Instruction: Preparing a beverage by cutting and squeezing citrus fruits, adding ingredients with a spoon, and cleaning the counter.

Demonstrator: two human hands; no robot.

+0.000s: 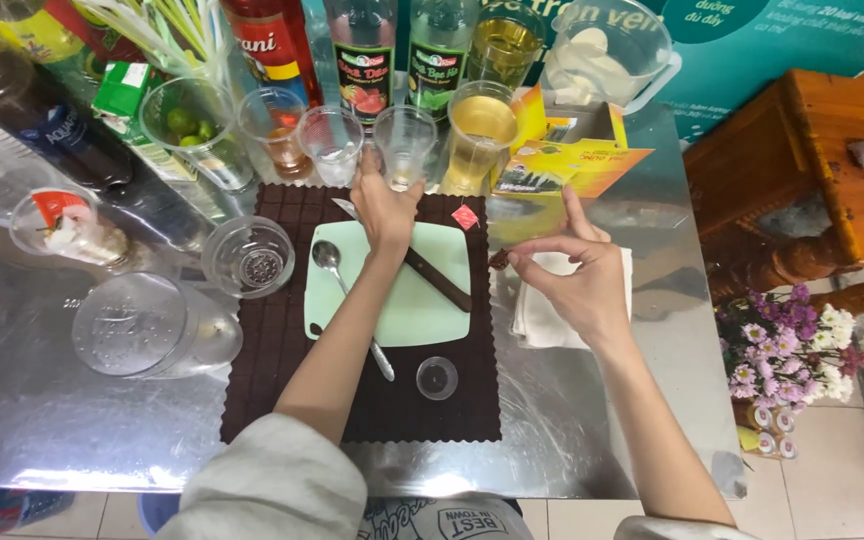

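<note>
Head view: left hand [384, 210] grips an empty clear plastic cup [404, 145] at twelve o'clock of the green cutting board [422, 310]; right hand [577, 275] pinches a small brown tea bag [499, 261] at three o'clock.

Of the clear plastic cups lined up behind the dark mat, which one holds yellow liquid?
The rightmost cup, beside the yellow box; it is nearly full of pale yellow liquid. The other cups in the row look almost empty, and the left hand reaches toward one of those.
</note>
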